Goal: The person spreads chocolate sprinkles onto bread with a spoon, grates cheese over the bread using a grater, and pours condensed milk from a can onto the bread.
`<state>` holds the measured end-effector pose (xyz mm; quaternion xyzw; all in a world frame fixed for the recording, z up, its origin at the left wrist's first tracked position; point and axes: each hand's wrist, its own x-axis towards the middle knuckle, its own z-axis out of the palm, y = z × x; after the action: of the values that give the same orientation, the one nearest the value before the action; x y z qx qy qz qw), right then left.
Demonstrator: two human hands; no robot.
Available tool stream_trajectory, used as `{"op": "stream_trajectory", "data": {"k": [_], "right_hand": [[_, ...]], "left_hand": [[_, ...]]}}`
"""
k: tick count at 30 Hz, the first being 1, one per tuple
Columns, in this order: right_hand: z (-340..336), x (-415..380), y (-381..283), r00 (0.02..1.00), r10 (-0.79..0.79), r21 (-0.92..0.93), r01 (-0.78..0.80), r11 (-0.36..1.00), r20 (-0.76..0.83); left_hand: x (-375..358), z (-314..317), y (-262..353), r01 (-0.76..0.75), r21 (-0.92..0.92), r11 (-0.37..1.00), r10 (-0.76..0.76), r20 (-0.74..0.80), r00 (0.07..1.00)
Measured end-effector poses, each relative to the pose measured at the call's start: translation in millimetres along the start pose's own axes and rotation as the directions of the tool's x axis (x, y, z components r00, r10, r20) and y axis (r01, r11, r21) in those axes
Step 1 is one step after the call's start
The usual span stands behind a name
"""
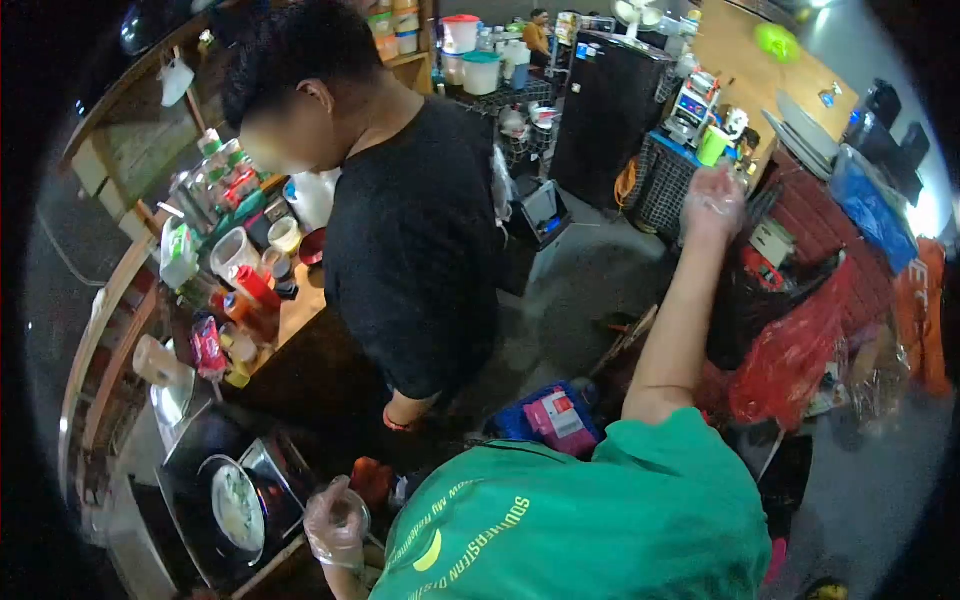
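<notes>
My left hand (335, 522), in a clear plastic glove, is at the lower left with its fingers curled around a small round see-through container (357, 510). To its left a pan (238, 503) with pale and green food sits on the stove (283, 470). My right arm stretches to the upper right, where my gloved right hand (714, 205) is closed, its fingers bent; anything inside it is hidden. Just beyond that hand stands a bright green cup (712, 146).
A person in a black shirt (415, 240) stands at my left by a counter crowded with sauce bottles (258, 288) and tubs. A black fridge (605, 125) is farther back. Red plastic bags (795, 350) hang at the right. A blue and pink pack (560, 418) lies ahead of me.
</notes>
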<state>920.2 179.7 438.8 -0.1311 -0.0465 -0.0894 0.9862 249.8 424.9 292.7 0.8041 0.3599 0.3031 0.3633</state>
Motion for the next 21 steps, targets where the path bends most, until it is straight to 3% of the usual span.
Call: {"op": "stream_trajectory", "data": {"k": [2, 3, 4, 6, 8, 9, 10, 12, 13, 14, 15, 17, 18, 19, 20, 21], "right_hand": [[10.1, -12.2, 4.1, 0.997, -0.039, -0.142, 0.030, 0.989, -0.067], [19.9, -33.3, 5.2, 0.994, -0.074, -0.187, 0.057, 0.981, -0.083], [8.2, -15.5, 2.0, 0.998, -0.002, -0.145, -0.007, 0.989, -0.062], [5.0, -15.2, 2.8, 0.999, 0.032, -0.119, -0.033, 0.992, -0.012], [15.2, -31.8, 7.9, 1.000, 0.011, -0.112, -0.013, 0.994, -0.016], [21.7, -42.2, 9.3, 1.000, -0.022, -0.098, 0.020, 0.995, -0.021], [25.8, -49.6, 9.3, 0.999, -0.019, -0.105, 0.016, 0.994, -0.035], [29.6, -62.8, 10.7, 0.994, 0.058, -0.235, -0.035, 0.971, 0.091], [29.8, -72.7, 14.9, 0.978, 0.091, -0.237, -0.045, 0.971, 0.188], [26.3, -78.6, 18.7, 0.951, 0.121, -0.238, -0.053, 0.970, 0.283], [5.1, -68.4, 25.4, 0.832, 0.191, -0.192, -0.104, 0.976, 0.521], [24.2, -127.3, 51.1, 0.774, 0.341, -0.367, -0.152, 0.918, 0.533], [13.0, -146.4, 62.8, 0.553, 0.637, -0.435, -0.466, 0.771, 0.537], [22.7, -182.7, 65.1, 0.243, 0.761, -0.786, 0.007, 0.618, 0.601], [24.4, -205.6, 79.8, -0.103, 0.835, -0.841, -0.025, 0.540, 0.540], [30.0, -219.4, 93.0, -0.554, 0.745, -0.605, 0.465, 0.646, 0.370]], "left_hand": [[-6.9, -3.7, -2.4, 0.011, -0.011, 1.000, -0.011, -0.017, 1.000], [-6.4, -3.9, -2.3, -0.046, 0.092, 0.995, 0.046, 0.004, 0.999], [-8.2, -5.1, -0.6, -0.099, 0.193, 0.976, 0.094, 0.036, 0.995], [-10.9, -2.6, 5.0, -0.077, 0.150, 0.986, 0.075, 0.019, 0.997], [-5.7, -3.6, 19.6, -0.159, 0.047, 0.986, 0.158, 0.027, 0.987], [-5.3, -4.7, 38.8, -0.052, -0.014, 0.999, 0.053, 0.037, 0.998], [-2.5, -4.7, 39.1, -0.044, -0.005, 0.999, 0.044, 0.047, 0.998], [3.9, -5.8, 37.1, -0.036, -0.040, 0.999, 0.038, 0.053, 0.998], [10.7, -7.6, 47.5, -0.034, -0.170, 0.985, 0.045, 0.061, 0.997], [17.1, -7.5, 54.7, -0.027, -0.157, 0.987, 0.040, 0.079, 0.996], [24.1, -5.9, 61.1, 0.041, -0.274, 0.961, -0.014, 0.097, 0.995], [43.6, -2.4, 78.0, 0.146, -0.417, 0.897, -0.090, 0.151, 0.984], [56.8, 3.8, 85.2, 0.149, -0.410, 0.900, -0.092, 0.157, 0.983], [71.8, 12.4, 91.7, -0.006, -0.292, 0.956, 0.051, 0.148, 0.988], [86.5, 22.2, 99.0, -0.163, -0.169, 0.972, 0.189, 0.154, 0.970], [99.8, 31.7, 108.2, -0.262, -0.087, 0.961, 0.274, 0.185, 0.944]]}}
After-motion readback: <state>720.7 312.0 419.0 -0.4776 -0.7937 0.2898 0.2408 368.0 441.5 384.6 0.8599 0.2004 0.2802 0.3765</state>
